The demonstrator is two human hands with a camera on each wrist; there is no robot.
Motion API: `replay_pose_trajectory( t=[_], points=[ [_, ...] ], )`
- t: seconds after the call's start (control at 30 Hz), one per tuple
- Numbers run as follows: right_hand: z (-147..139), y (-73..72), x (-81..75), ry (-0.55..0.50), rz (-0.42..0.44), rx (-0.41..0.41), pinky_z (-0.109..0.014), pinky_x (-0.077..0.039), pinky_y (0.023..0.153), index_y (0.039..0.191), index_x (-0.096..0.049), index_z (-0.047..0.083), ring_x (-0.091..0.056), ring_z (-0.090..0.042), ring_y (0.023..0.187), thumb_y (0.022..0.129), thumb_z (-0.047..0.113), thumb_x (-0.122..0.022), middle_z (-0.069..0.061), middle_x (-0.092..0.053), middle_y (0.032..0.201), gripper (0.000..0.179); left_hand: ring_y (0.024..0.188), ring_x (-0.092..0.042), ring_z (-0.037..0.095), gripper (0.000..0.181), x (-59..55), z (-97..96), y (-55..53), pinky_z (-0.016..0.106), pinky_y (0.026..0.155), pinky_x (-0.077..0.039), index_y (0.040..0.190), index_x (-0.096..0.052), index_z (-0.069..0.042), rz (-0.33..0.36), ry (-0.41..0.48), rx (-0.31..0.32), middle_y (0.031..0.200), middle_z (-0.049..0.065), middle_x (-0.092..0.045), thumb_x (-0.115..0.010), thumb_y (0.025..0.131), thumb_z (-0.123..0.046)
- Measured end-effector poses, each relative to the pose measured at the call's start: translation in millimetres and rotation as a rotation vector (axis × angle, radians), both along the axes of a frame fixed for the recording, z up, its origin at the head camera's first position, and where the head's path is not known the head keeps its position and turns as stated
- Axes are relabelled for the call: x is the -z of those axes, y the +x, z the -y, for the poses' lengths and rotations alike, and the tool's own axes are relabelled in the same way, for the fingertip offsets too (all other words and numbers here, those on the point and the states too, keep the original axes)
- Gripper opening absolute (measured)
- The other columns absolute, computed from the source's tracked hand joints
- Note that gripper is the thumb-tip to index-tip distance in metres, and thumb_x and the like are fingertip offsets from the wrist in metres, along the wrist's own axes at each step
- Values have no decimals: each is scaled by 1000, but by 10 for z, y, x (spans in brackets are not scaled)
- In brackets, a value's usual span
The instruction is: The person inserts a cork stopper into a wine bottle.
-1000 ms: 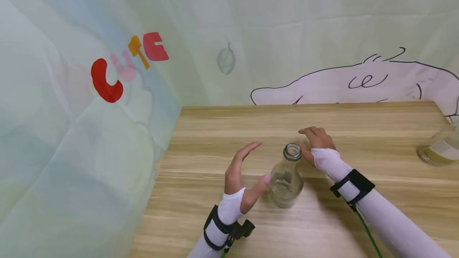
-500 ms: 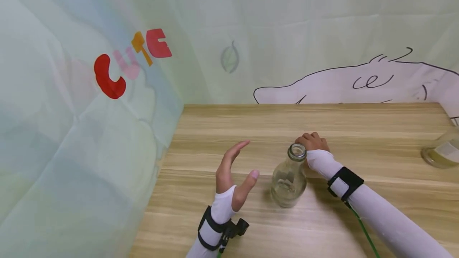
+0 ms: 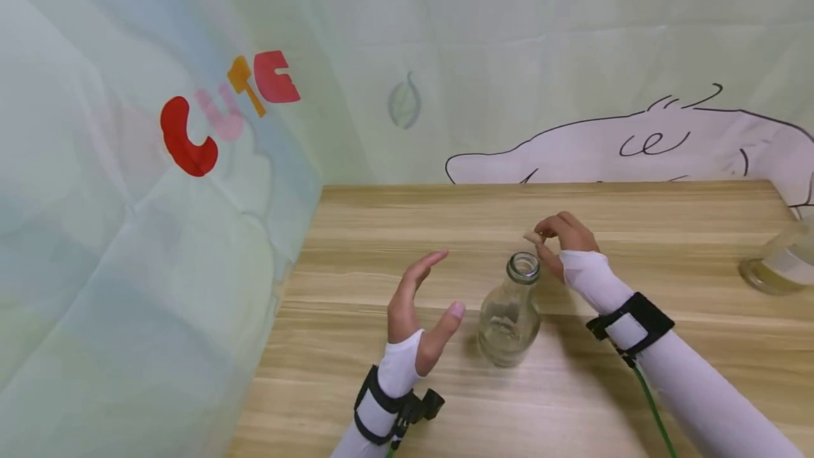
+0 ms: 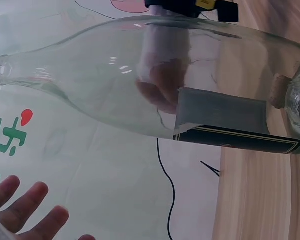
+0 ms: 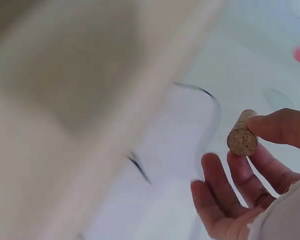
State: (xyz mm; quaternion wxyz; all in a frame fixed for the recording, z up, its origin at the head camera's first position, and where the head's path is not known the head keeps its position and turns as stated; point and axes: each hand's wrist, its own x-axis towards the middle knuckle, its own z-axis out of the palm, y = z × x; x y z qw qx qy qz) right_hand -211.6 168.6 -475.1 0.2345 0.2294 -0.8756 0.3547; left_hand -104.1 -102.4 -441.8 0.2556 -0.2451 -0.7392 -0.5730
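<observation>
A clear glass bottle [image 3: 507,331] stands upright on the table between my hands, its mouth uncovered. In the left wrist view the bottle [image 4: 100,75] appears sideways, with a dark label low on its side. My right hand [image 3: 568,237] is raised just behind and right of the bottle's neck. It pinches a small cork [image 5: 242,141] between thumb and fingers, one round end showing. To the left of the bottle, my left hand [image 3: 410,316] is apart from it, thumb and fingers spread. A brown cork-like piece [image 4: 279,91] shows through the glass near the base.
Another glass container [image 3: 779,267] with a pale label stands at the table's right edge. The wooden tabletop [image 3: 381,221] meets a printed cloth backdrop [image 3: 356,90] at the back and left. A green cable [image 3: 655,401] runs along my right forearm.
My right hand went down behind the bottle, then came up with the cork pinched in its fingers. My left hand has drawn slightly away from the bottle and stays spread.
</observation>
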Motion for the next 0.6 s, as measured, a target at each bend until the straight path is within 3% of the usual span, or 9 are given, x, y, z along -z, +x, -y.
replay_pose_trajectory(
  t=[0.13,0.27,0.43,0.6],
  points=[
    [-72,83,-374,-82,-127,-3,-29,-50,74,94,-67,-3,-64,-28,80,73,-13,-78,-15,-61,89,25,128,-51,32,59,8,-46,-6,50,106,-38,139,-52,0,-19,-17,13,137,12,-58,-65,85,-22],
    [-103,213,-772,-106,-174,-4,-15,-45,83,100,-67,-2,-66,-25,83,72,-11,-79,-12,-63,92,32,127,-52,31,60,5,-96,-12,49,105,-39,139,-52,-1,-32,-35,21,136,14,-58,-66,84,-22],
    [-71,445,-1214,-129,-252,-32,-16,-43,87,99,-64,-3,-64,-21,87,79,5,-76,-11,-65,94,25,127,-52,31,61,-14,-166,-13,49,105,-40,138,-52,-1,-47,-36,38,135,13,-59,-67,83,-21],
    [46,674,-1567,-284,-330,-208,-21,-46,86,88,-66,-6,-59,-17,89,91,31,-69,-16,-65,90,38,126,-53,31,62,-45,-256,-15,48,105,-41,138,-51,0,-78,-42,71,135,14,-59,-68,83,-22]
  ],
)
